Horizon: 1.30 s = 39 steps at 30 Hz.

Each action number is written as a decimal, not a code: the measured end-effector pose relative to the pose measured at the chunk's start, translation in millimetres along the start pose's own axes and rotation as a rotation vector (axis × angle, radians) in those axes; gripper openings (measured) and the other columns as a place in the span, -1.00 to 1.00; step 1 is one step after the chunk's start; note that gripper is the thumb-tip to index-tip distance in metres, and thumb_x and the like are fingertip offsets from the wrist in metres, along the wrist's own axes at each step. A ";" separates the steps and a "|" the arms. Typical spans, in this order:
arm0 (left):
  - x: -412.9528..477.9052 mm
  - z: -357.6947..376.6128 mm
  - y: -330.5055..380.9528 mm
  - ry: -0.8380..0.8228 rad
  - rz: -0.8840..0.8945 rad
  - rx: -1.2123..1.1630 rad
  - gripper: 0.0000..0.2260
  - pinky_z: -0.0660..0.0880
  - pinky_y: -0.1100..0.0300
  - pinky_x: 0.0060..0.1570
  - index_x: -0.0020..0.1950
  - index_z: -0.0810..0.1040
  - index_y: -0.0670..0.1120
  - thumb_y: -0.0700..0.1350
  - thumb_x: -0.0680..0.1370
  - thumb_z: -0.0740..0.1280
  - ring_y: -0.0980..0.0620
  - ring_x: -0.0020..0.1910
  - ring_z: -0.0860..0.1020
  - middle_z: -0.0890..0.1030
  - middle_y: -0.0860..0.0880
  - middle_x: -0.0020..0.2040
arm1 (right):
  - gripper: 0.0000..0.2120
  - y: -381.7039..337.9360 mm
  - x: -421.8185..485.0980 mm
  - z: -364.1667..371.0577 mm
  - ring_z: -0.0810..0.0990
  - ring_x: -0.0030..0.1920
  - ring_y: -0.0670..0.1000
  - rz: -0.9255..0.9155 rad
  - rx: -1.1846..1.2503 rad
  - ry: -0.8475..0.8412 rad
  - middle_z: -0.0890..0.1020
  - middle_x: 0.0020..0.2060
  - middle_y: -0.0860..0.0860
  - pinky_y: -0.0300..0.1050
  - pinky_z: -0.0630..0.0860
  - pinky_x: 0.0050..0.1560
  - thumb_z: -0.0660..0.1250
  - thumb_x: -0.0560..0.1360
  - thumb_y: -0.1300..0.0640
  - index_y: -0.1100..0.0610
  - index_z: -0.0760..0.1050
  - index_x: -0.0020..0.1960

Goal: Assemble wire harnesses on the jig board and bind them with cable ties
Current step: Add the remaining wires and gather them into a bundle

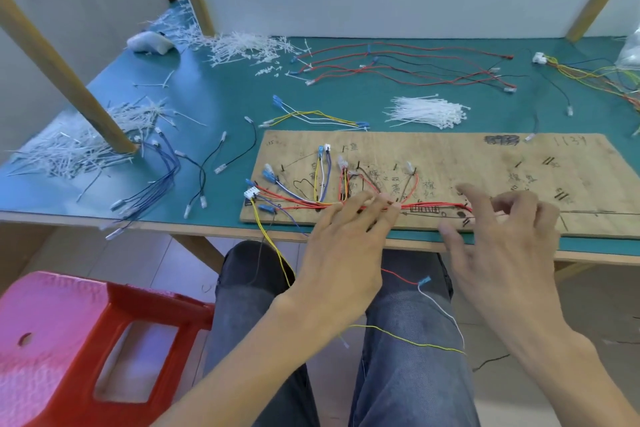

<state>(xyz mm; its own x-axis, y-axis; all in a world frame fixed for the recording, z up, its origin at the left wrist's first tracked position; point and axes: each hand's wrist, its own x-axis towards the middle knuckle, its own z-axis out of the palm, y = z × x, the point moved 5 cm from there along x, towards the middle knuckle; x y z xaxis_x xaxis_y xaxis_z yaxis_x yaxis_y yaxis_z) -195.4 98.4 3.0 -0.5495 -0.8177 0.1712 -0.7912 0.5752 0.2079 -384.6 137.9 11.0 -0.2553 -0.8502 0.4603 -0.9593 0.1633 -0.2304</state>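
– Bundled thin red wires (415, 204) run along the near edge of the scribbled plywood jig board (450, 153), under both hands. How will they handle?
– Light, limp and springy, by the look of them; they will likely splay unless pinched together. They are best taken on the straight run, not by the small plastic connectors.
– And the hands?
– The left hand (346, 239) lies palm down, its straight fingers pressing the bundle flat. The right hand (502, 236) is palm down with fingers spread and loose, grasping nothing; whether it touches the wires is unclear. White nylon cable ties (427, 113) lie heaped beyond the board on the teal tabletop (225, 97).
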 end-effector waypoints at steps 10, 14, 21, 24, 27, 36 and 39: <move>-39.4 -49.6 -79.7 0.292 -0.222 -0.171 -0.80 0.39 0.27 0.22 0.12 0.69 -0.02 -0.26 0.59 0.37 0.08 0.20 0.50 0.66 0.12 0.09 | -0.86 -66.2 -44.7 13.9 0.64 -0.14 0.09 -0.182 0.184 -0.198 0.66 -0.21 -0.08 -0.07 0.51 -0.31 0.58 0.48 0.05 0.03 0.66 -0.04; -49.0 -43.6 -87.9 0.270 -0.220 -0.161 -0.80 0.49 0.16 0.24 0.15 0.69 0.00 -0.22 0.59 0.40 0.10 0.21 0.53 0.66 0.13 0.11 | -0.83 -72.7 -47.7 18.7 0.66 -0.33 0.11 -0.142 0.021 -0.280 0.67 -0.31 -0.07 -0.13 0.31 -0.44 0.55 0.46 -0.09 -0.03 0.66 -0.05; -49.4 -31.6 -79.7 0.206 -0.119 -0.166 -0.78 0.51 0.04 0.23 0.19 0.67 -0.01 -0.19 0.56 0.45 0.05 0.26 0.52 0.64 0.12 0.17 | -0.74 -61.8 -63.2 56.5 0.67 -0.10 0.01 0.029 0.350 -0.467 0.71 -0.20 -0.14 -0.03 0.41 -0.20 0.27 0.67 -0.17 -0.08 0.60 0.23; -51.1 -27.7 -80.0 0.171 -0.059 -0.148 -0.76 0.49 0.06 0.24 0.16 0.68 0.00 -0.14 0.50 0.53 0.08 0.27 0.50 0.63 0.14 0.19 | -0.90 -52.7 -66.8 58.5 0.57 -0.27 -0.05 0.100 0.567 -0.510 0.62 -0.37 -0.16 -0.13 0.47 -0.23 0.40 0.63 -0.07 -0.11 0.68 0.02; -52.2 -23.3 -81.3 0.093 -0.022 -0.077 -0.65 0.53 -0.04 0.21 0.18 0.69 0.03 -0.08 0.42 0.61 0.03 0.29 0.51 0.62 0.11 0.23 | -0.94 -50.8 -73.3 63.1 0.47 -0.35 -0.09 0.097 0.613 -0.668 0.56 -0.40 -0.11 -0.23 0.40 -0.29 0.44 0.59 -0.10 -0.17 0.66 -0.03; -50.9 -24.8 -79.5 0.174 0.077 0.038 -0.83 0.55 -0.03 0.09 -0.01 0.68 -0.02 -0.14 0.45 0.59 -0.03 0.22 0.55 0.63 0.05 0.18 | -0.84 -70.8 -72.1 54.0 0.61 -0.43 -0.05 0.102 0.711 -1.004 0.69 -0.41 0.01 -0.10 0.54 -0.24 0.43 0.60 -0.03 -0.06 0.44 -0.02; -52.1 -24.7 -82.2 0.222 0.073 -0.016 -0.92 0.55 -0.03 0.11 0.02 0.67 -0.03 -0.13 0.55 0.50 -0.01 0.22 0.54 0.61 0.06 0.17 | -0.86 -63.7 -59.8 30.1 0.64 -0.46 0.12 0.218 0.914 -0.994 0.71 -0.35 0.12 -0.13 0.45 -0.42 0.37 0.65 0.04 -0.03 0.40 0.00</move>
<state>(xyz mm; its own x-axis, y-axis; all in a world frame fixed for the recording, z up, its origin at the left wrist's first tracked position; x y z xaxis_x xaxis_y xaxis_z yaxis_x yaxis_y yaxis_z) -95.1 94.3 0.7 -0.5314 -0.7500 0.3939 -0.7459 0.6347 0.2022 -304.6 163.4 -27.6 0.1761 -0.9112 -0.3725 -0.3909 0.2826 -0.8760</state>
